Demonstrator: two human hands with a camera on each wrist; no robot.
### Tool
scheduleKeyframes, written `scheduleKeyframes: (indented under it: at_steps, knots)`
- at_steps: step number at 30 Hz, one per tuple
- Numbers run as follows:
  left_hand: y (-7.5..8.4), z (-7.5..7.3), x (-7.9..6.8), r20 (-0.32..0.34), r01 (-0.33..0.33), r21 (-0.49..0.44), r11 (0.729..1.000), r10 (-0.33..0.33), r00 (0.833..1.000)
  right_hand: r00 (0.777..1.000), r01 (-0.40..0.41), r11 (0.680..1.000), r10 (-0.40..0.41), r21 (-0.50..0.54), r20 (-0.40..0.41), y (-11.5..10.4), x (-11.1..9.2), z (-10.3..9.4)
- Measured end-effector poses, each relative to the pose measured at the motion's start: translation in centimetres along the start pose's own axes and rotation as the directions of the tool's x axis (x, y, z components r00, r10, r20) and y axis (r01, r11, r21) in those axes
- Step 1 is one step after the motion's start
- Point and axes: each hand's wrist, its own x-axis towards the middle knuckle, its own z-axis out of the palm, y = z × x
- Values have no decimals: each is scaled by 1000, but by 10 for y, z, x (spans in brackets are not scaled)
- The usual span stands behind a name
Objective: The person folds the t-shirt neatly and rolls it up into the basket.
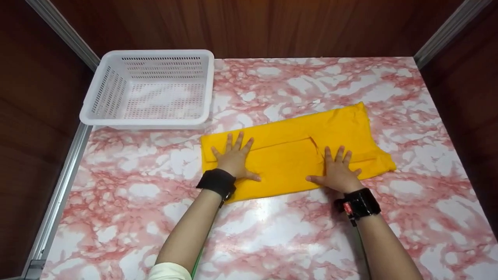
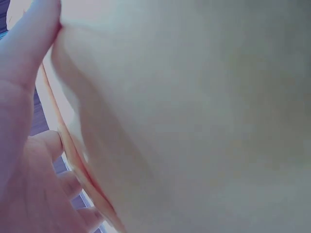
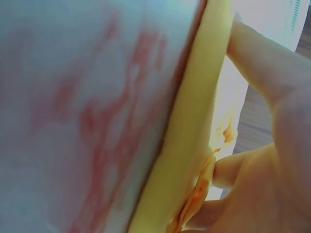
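Observation:
A yellow T-shirt [image 1: 284, 159], folded into a long strip, lies slantwise on the table in the head view. Its right end is uneven and a little crumpled, and a folded-over flap edge runs along its middle. My left hand [image 1: 232, 159] rests on the left part of the shirt with fingers spread. Farther right, my right hand [image 1: 339, 173] presses the near side of it, also with spread fingers. In the left wrist view pale, washed-out fabric [image 2: 184, 121] fills most of the picture beside the fingers. The right wrist view shows the shirt's yellow near edge [image 3: 182, 131] beside the right hand.
A white perforated plastic basket [image 1: 165, 124] stands at the back left, with nothing in it. The table [image 1: 128, 225] has a red and white marbled top. Dark wooden panels [image 1: 256, 27] rise behind it and at both sides, with metal strips [image 1: 64, 186] along the edges.

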Motion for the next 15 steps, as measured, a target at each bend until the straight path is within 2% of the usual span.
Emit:
scheduleKeyframes:
  at_steps: [6, 15]
  knots:
    - [3, 2, 0, -16, 34, 15, 999, -34, 999, 999, 51, 998, -51, -35, 6, 6, 11, -6]
    - [7, 3, 1, -48, 70, -4, 998, -70, 996, 996, 85, 995, -83, -46, 34, 10, 26, -19]
